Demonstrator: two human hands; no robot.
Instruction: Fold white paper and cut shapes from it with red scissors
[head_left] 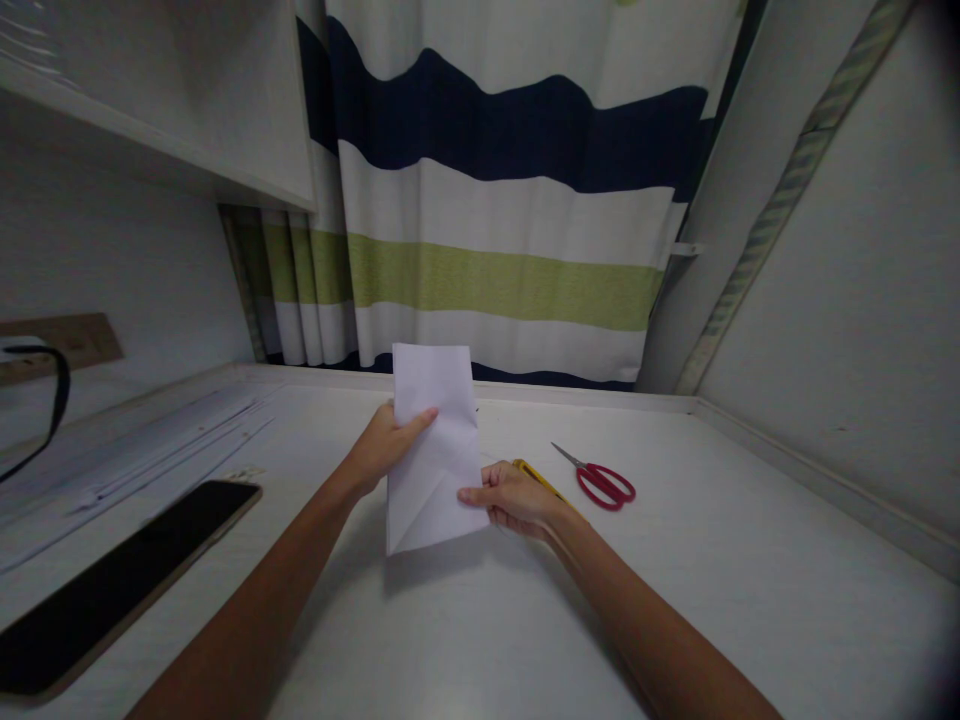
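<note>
A folded sheet of white paper (435, 450) is held up off the white tabletop, with a diagonal crease across its lower part. My left hand (382, 442) grips its left edge, the thumb lying across the front and the fingers hidden behind. Lower down, my right hand (514, 495) pinches the right edge near the bottom corner, thumb on the front. A yellow utility knife (541, 479) lies just behind my right hand, partly covered by it. To the right of that rest scissors with red handles (606, 487), their blades pointing to the back left.
A black-screened phone (127, 585) lies at the left front. Behind it, white papers (172, 450) spread along the left wall. A black cable (58, 400) hangs at the far left. A striped curtain (502, 220) closes off the back, and a wall panel (847, 350) stands on the right.
</note>
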